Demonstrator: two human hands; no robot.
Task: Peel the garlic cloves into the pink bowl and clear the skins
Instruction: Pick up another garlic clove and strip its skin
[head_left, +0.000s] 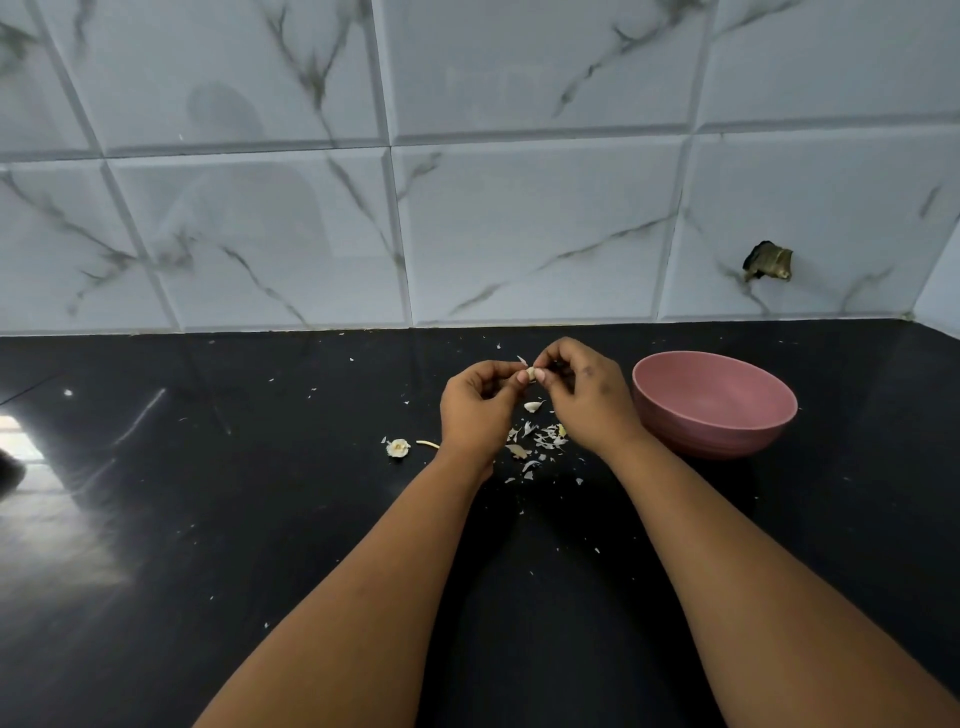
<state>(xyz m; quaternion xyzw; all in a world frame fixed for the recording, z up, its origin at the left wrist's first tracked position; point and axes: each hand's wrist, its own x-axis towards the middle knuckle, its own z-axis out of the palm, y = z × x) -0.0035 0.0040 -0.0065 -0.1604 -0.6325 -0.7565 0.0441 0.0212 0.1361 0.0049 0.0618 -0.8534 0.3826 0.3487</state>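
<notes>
Above the black counter (260, 519), far-centre, 2 hands meet: left hand (475, 410) & right hand (589, 395) both pinch 1 garlic clove (531, 373) btwn fingertips. 1 pink bowl (727, 410) sits just right of them. Skins (540, 441) lie scattered below; 1 garlic root stub (398, 447) lies at left.

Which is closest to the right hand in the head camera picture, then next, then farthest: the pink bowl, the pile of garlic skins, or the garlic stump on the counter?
From the right hand:
1. Pile of garlic skins, just below it, between the wrists.
2. Pink bowl, close on its right.
3. Garlic stump, far off, past the left hand.
The first two are nearly tied.
</notes>
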